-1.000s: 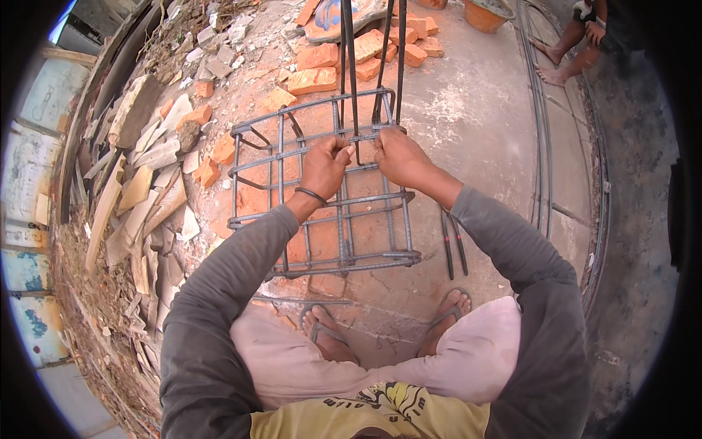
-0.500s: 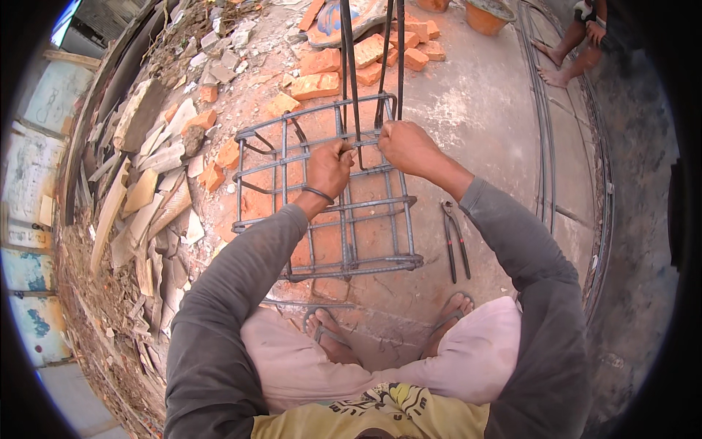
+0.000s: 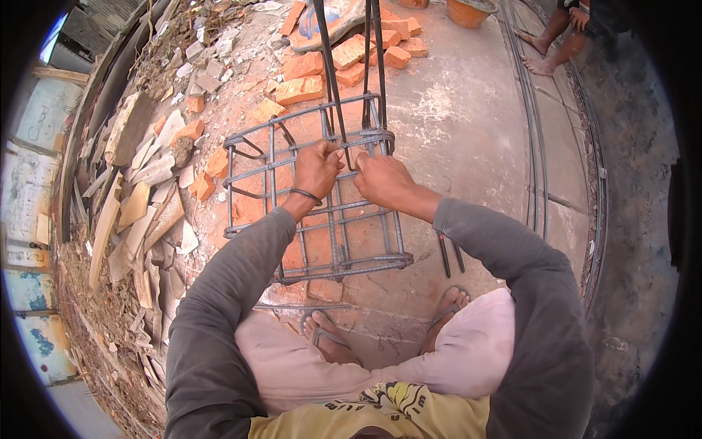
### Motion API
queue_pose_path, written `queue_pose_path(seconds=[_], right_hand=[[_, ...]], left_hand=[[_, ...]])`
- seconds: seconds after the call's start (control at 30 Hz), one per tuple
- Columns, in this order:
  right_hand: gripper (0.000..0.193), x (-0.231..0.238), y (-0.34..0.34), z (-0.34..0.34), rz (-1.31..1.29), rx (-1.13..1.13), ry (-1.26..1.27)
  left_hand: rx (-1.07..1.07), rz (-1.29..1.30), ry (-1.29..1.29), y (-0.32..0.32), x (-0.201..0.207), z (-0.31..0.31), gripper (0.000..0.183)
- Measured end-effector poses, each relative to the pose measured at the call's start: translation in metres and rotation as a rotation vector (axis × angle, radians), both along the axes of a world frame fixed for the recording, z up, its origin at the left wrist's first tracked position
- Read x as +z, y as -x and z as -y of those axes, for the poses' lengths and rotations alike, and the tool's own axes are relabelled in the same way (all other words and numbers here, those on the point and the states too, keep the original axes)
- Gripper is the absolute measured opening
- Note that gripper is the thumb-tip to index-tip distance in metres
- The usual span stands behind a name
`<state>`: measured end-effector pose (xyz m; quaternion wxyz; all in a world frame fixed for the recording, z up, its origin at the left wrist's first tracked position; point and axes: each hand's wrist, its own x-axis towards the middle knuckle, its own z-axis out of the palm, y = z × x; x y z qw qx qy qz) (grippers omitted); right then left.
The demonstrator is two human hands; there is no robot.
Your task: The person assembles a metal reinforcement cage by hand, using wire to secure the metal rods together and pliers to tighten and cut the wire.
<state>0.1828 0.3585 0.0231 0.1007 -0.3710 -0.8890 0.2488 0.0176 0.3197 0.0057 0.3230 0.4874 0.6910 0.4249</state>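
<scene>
A steel rebar cage [image 3: 335, 227] stands on the ground before me, with bars crossing in a grid. Tall dark upright bars [image 3: 327, 66] rise from its far part. Over its middle, my left hand [image 3: 314, 174] has its fingers pinched beside the lower end of one upright bar. Close to its right, my right hand [image 3: 386, 180] is closed too, thumb and forefinger near that same bar end. Whatever lies in either pinch is too small or hidden to make out. Pincers [image 3: 444, 256] with dark handles lie on the ground, their head hidden under my right forearm.
Orange bricks [image 3: 300, 91] lie beyond the cage, near an orange bucket [image 3: 470, 12]. Broken tiles and rubble [image 3: 139, 212] spread along the left. Long thin bars [image 3: 532, 132] run along the right. Another person's bare feet [image 3: 539, 64] show at the far right.
My right hand has moved left and nearer to me, from the cage's far right corner area to beside my left hand. The pincers' head has become covered by my forearm.
</scene>
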Motion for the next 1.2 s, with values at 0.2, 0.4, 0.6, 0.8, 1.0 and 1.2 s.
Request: queue_pose_path(seconds=[0.2,0.4,0.6,0.8,1.0,1.2], right_hand=[[0.025,0.0,0.001,0.0,0.028,0.074,0.013],[0.021,-0.012,0.004,-0.004,-0.097,-0.016,0.117],[0.015,0.001,-0.007,-0.063,-0.204,-0.132,-0.019],[0.015,0.002,0.028,-0.072,-0.06,-0.031,-0.16],[0.017,0.001,0.039,-0.069,0.015,0.016,-0.13],[0.016,-0.007,0.029,-0.067,-0.122,-0.045,-0.057]], left_hand=[[-0.01,0.035,0.011,-0.004,-0.002,-0.003,0.015],[-0.039,-0.015,-0.031,0.003,-0.012,0.006,0.013],[-0.227,-0.466,-0.435,-0.003,-0.006,0.011,0.008],[-0.326,-0.549,-0.238,0.0,-0.014,0.014,0.01],[-0.33,-0.328,-0.158,-0.003,0.001,0.03,0.008],[-0.265,-0.003,-0.051,-0.008,0.017,0.033,0.014]])
